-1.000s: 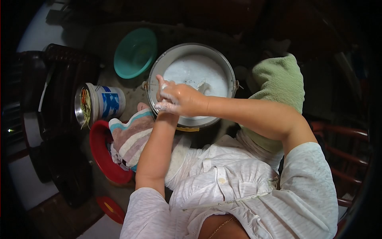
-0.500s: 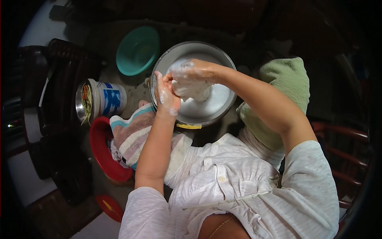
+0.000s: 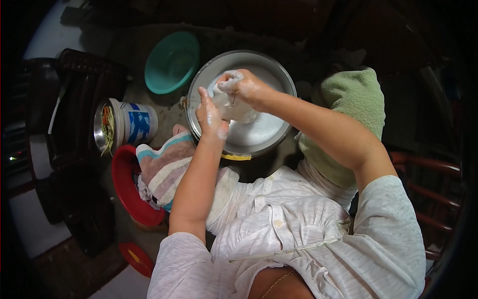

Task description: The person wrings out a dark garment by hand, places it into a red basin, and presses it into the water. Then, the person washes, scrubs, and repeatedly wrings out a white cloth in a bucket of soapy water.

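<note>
A round metal pot (image 3: pixel 288 82) with white suds inside stands in front of me. Over it, a wet white cloth (image 3: pixel 236 109) hangs between my hands. My right hand (image 3: pixel 242 88), soapy, is closed on the upper part of the cloth. My left hand (image 3: pixel 210 115) is at the pot's left side, its thumb up and foam on the palm and wrist, with the cloth gripped against its fingers. The lower end of the cloth hangs above the suds.
A green basin (image 3: pixel 172 62) lies behind left. A bucket (image 3: pixel 138 123) and a metal bowl of scraps (image 3: pixel 107 127) stand left. Nearer are a red basin (image 3: pixel 127 184), a striped towel (image 3: pixel 167 164) and a red lid (image 3: pixel 137 259). A green towel (image 3: pixel 353 102) covers my right knee.
My hands were pressed together at the pot's left edge, then came apart with the white cloth showing between them. My right hand has since moved slightly, and more of the cloth's upper part shows.
</note>
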Demonstrator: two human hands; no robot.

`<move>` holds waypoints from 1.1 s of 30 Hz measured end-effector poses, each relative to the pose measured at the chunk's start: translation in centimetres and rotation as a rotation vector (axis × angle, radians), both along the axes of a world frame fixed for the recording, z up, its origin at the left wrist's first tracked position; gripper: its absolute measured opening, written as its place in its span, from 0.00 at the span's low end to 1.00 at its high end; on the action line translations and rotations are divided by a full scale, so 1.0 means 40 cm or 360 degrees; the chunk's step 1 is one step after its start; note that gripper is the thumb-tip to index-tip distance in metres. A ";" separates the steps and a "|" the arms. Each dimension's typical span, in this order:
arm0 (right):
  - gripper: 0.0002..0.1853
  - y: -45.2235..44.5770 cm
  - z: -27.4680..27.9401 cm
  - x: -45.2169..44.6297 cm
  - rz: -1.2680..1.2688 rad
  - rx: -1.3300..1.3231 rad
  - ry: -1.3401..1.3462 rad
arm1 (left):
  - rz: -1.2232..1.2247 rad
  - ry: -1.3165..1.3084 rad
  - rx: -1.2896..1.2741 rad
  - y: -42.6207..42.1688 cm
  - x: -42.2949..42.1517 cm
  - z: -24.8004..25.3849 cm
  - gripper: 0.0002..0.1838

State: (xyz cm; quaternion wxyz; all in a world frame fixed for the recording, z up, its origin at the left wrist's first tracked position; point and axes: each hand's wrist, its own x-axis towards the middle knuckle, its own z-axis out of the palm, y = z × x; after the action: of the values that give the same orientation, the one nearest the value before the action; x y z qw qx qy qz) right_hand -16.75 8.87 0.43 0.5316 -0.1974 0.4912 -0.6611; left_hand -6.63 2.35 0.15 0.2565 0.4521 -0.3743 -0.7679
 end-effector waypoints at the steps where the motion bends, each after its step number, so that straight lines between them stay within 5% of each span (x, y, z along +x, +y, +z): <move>1: 0.06 0.004 0.011 0.014 -0.0007 -0.0029 0.0175 | 0.0024 0.0077 0.0142 0.004 -0.003 0.004 0.28; 2: 0.06 0.009 0.020 0.035 -0.0015 -0.0024 0.0173 | 0.0016 0.0075 0.0146 -0.006 0.008 -0.012 0.28; 4: 0.11 0.020 0.036 0.077 0.0017 -0.0187 0.1652 | -0.0408 0.0371 0.0342 -0.036 0.040 -0.047 0.31; 7: 0.08 0.040 0.034 0.090 -0.0044 -0.0298 0.1879 | -0.0476 0.0173 0.0449 -0.011 0.019 -0.040 0.32; 8: 0.08 0.044 0.032 0.096 -0.0070 -0.0356 0.1993 | -0.0497 0.0299 0.0776 -0.003 0.027 -0.025 0.29; 9: 0.08 0.036 0.021 0.085 -0.0067 -0.0350 0.1996 | -0.0499 0.0303 0.0782 0.021 0.019 0.008 0.29; 11: 0.07 0.000 -0.011 0.033 0.0018 0.0425 0.2057 | -0.0156 0.0207 0.0562 0.060 -0.009 0.047 0.27; 13: 0.05 0.003 0.005 0.057 -0.0027 0.0372 0.2100 | -0.0126 0.0275 0.0592 0.029 0.013 -0.007 0.25; 15: 0.09 0.018 0.026 0.093 0.0134 0.0152 0.2260 | -0.0340 0.0528 0.0774 -0.006 0.047 -0.034 0.24; 17: 0.08 0.033 0.030 0.126 0.0047 -0.0082 0.2349 | -0.1045 0.0920 0.0633 -0.080 0.071 -0.161 0.28; 19: 0.05 0.038 0.031 0.128 0.0052 -0.0025 0.2343 | -0.0539 0.0193 0.0750 -0.026 0.043 -0.070 0.28; 20: 0.05 0.018 -0.014 0.111 -0.0114 0.0097 0.2210 | -0.0461 0.0724 0.0803 -0.037 0.071 -0.130 0.23; 21: 0.05 0.010 -0.016 0.081 -0.0120 0.0097 0.2221 | -0.0469 0.0734 0.0800 -0.017 0.048 -0.099 0.23; 23: 0.07 -0.004 -0.013 0.056 0.0085 0.0443 0.2028 | -0.0153 0.0299 0.0540 0.031 0.009 -0.011 0.23; 27: 0.10 0.023 0.031 0.123 0.0065 0.0182 0.2139 | -0.0481 0.0258 0.0813 -0.022 0.048 -0.011 0.30; 28: 0.09 0.034 0.031 0.149 -0.0193 -0.0233 0.2194 | -0.0404 0.0209 0.0706 0.005 0.026 0.035 0.31; 33: 0.11 0.016 -0.008 0.063 -0.0051 0.0082 0.2168 | -0.0087 0.0153 0.0718 0.022 0.018 0.022 0.37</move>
State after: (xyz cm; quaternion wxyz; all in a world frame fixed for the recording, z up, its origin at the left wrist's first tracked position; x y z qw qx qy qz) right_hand -14.24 9.53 0.10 0.0984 -0.5495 0.7349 -0.3851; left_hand -5.90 3.23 1.02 0.1455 0.4506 -0.1926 -0.8595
